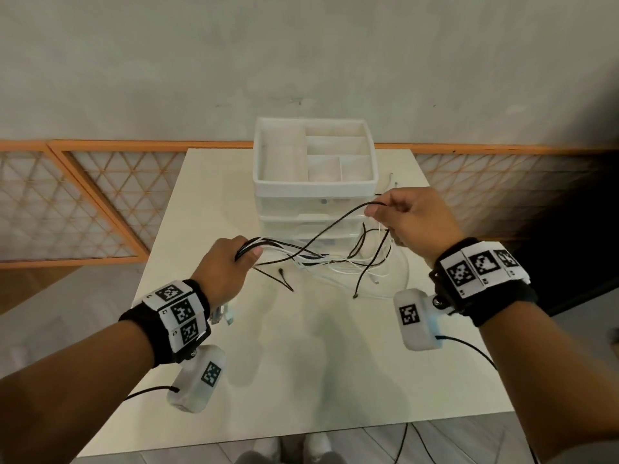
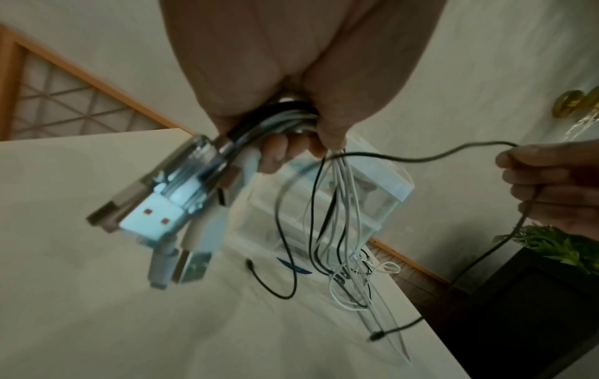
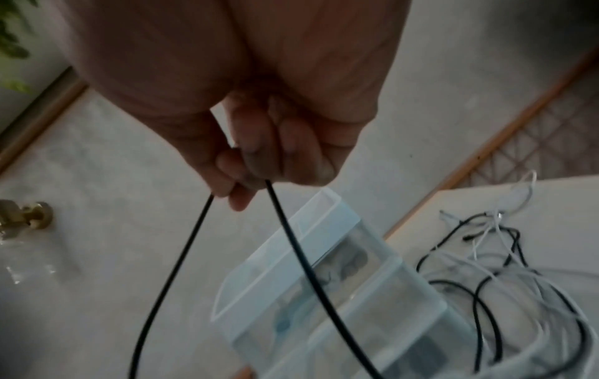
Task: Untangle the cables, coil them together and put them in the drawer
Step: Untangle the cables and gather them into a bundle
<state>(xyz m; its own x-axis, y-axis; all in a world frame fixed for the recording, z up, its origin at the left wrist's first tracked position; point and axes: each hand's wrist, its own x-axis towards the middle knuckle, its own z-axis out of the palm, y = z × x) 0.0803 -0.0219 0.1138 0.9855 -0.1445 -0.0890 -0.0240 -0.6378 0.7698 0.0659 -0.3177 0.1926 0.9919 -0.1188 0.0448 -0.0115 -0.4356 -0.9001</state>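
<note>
Above a white table [image 1: 301,363], in front of the clear drawer unit [image 1: 315,182]: left hand [image 1: 222,267] fisted round a bundle of black and white cables [image 1: 321,259], USB plugs [image 2: 155,218] jutting out behind the fist. Right hand [image 1: 415,219], raised beside the unit's right corner, pinching one black cable [image 3: 291,246] between thumb and fingertips. Loose ends trailing onto the tabletop before the unit's closed drawers.
</note>
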